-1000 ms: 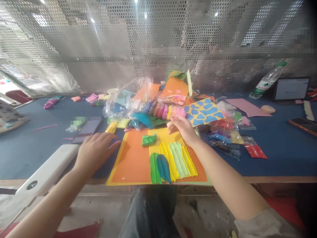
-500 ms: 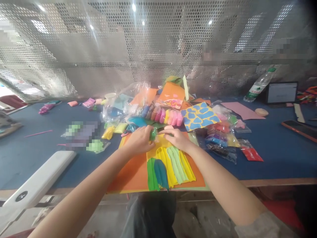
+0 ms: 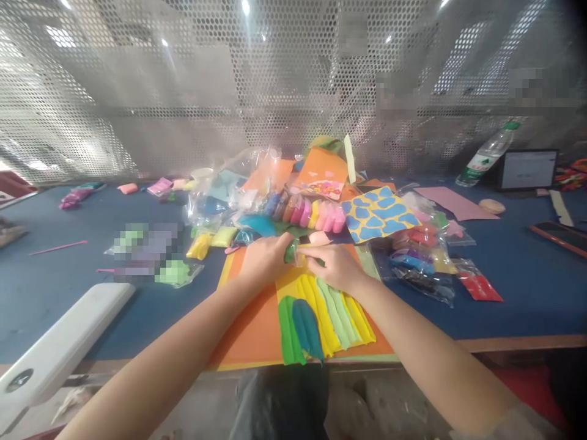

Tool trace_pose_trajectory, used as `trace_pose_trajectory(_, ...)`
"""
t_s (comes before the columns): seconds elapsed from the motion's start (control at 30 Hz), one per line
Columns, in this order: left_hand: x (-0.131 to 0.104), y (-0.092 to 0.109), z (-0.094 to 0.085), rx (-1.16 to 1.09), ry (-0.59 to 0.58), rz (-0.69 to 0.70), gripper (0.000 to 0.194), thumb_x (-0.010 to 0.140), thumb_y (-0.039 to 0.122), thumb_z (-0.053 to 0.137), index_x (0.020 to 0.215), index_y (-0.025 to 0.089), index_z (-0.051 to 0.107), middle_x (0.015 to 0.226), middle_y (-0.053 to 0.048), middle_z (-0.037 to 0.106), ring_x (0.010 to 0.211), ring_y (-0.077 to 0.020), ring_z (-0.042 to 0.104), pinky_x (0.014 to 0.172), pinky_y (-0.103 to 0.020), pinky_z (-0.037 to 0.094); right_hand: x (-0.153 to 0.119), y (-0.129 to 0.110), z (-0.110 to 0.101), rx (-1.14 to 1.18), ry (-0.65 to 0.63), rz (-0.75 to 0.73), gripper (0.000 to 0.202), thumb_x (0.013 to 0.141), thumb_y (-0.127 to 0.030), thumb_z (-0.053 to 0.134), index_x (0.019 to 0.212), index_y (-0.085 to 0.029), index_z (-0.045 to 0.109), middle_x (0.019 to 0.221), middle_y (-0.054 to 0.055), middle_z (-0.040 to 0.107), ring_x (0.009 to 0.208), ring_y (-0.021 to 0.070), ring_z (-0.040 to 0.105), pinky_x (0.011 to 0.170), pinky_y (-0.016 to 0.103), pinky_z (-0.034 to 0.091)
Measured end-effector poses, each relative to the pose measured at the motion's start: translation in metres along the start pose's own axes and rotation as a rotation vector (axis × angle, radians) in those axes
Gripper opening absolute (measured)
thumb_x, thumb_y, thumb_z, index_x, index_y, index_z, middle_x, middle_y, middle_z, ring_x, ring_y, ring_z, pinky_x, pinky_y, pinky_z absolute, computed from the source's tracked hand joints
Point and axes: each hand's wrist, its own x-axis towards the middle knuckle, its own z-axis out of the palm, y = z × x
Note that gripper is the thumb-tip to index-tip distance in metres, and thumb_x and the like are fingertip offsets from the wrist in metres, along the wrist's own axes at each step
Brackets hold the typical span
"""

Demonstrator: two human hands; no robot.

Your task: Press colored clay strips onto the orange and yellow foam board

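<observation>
My left hand [image 3: 266,261] is closed around a small clear bag of green clay [image 3: 290,252]. Against the bag's right side, the fingers of my right hand [image 3: 337,267] pinch its edge. Below both hands, a yellow sheet [image 3: 285,286] lies on a larger orange sheet [image 3: 250,333]. Flattened clay strips cover its lower part: green [image 3: 288,330], teal [image 3: 306,324], yellow [image 3: 324,321] and pale green [image 3: 343,311]. My fingers partly hide the bag.
Behind my hands is a pile of bagged coloured clay [image 3: 300,211], with a blue-and-yellow patterned card [image 3: 383,214]. A white device [image 3: 68,342] extends over the table's left front edge. To the right are a red packet [image 3: 479,281], a phone [image 3: 559,238] and a bottle [image 3: 486,156].
The right hand's fingers have come in against the green clay bag. Everything on the table appears slightly shifted as the head view moves.
</observation>
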Motion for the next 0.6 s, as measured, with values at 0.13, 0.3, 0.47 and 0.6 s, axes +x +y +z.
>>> trace_pose_trajectory(0.13, -0.0019, 0.0058, -0.0008, 0.002, -0.004, -0.032, 0.019, 0.082, 0.033, 0.051, 0.095, 0.019, 0.056, 0.076, -0.005, 0.07, 0.071, -0.0246, 0.068, 0.053, -0.028, 0.031, -0.0011, -0.0066, -0.0014, -0.06, 0.092, -0.042, 0.036, 0.083, -0.02, 0.047, 0.107, -0.023, 0.073, 0.084, 0.004, 0.076, 0.068, 0.0174, 0.067, 0.061, 0.026, 0.044)
trace_pose_trajectory(0.3, -0.0031, 0.0103, -0.007, -0.048, -0.052, -0.103, 0.024, 0.082, 0.041, 0.053, 0.094, 0.02, 0.055, 0.073, -0.004, 0.07, 0.068, -0.0234, 0.068, 0.05, -0.026, 0.025, -0.0015, -0.0108, -0.0044, -0.078, 0.113, -0.029, 0.037, 0.084, -0.022, 0.045, 0.109, -0.022, 0.072, 0.067, 0.002, 0.072, 0.05, 0.0132, 0.056, 0.052, 0.025, 0.036)
trace_pose_trajectory(0.47, -0.0037, 0.0079, -0.0053, -0.07, 0.002, -0.035, 0.018, 0.08, 0.034, 0.053, 0.09, 0.019, 0.055, 0.073, -0.003, 0.069, 0.066, -0.0205, 0.066, 0.05, -0.025, 0.025, -0.0019, -0.0108, -0.003, -0.004, -0.019, 0.043, 0.04, 0.084, -0.024, 0.046, 0.118, -0.022, 0.067, 0.075, 0.004, 0.072, 0.056, 0.0148, 0.056, 0.056, 0.026, 0.037)
trace_pose_trajectory(0.6, -0.0048, 0.0041, 0.0021, -0.071, 0.094, 0.124, 0.014, 0.077, 0.029, 0.053, 0.087, 0.019, 0.056, 0.067, -0.002, 0.067, 0.06, -0.0182, 0.062, 0.05, -0.025, 0.027, -0.0009, -0.0114, -0.0043, 0.14, -0.178, 0.109, 0.036, 0.081, -0.022, 0.049, 0.111, -0.022, 0.067, 0.079, 0.003, 0.07, 0.065, 0.0155, 0.056, 0.06, 0.026, 0.039)
